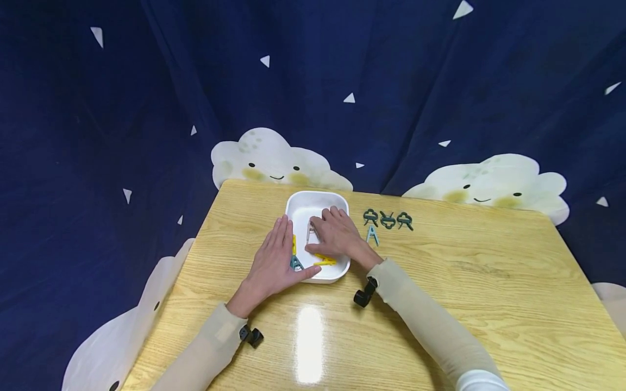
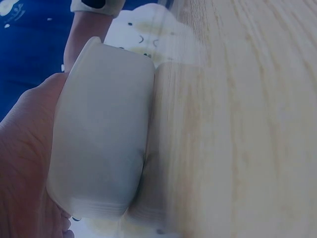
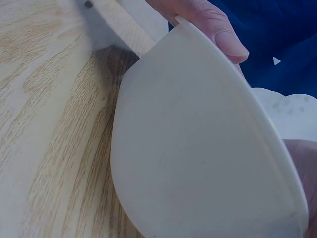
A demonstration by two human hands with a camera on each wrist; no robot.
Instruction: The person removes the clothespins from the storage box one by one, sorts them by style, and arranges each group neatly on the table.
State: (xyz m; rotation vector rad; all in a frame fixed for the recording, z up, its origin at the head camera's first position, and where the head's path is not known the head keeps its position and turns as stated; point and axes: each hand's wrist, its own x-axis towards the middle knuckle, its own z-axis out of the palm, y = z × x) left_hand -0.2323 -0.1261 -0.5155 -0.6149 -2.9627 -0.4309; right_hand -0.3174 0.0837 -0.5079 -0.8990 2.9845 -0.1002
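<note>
My left hand [image 1: 276,257] lies over the left and front rim of a white plastic tub [image 1: 312,199], fingers straight and thumb spread along the front. In the left wrist view, the palm shows against the tub's rim. My right hand [image 1: 337,233] reaches into the tub, fingers bent, with thumb and index finger pinching a pale clip [image 1: 308,232]. Below that hand lies a yellow clip [image 1: 325,261] on the tub floor. By the left fingers are another yellow clip [image 1: 294,245] and a dark teal clip [image 1: 295,263]. Both wrist views show mainly the tub's outer wall.
Right of the tub, three dark green clips [image 1: 388,220] stand in a row on the wooden table [image 1: 469,277]. A light blue clip [image 1: 372,235] lies just in front of them. Behind the table hangs a dark blue curtain [image 1: 313,98] with clouds.
</note>
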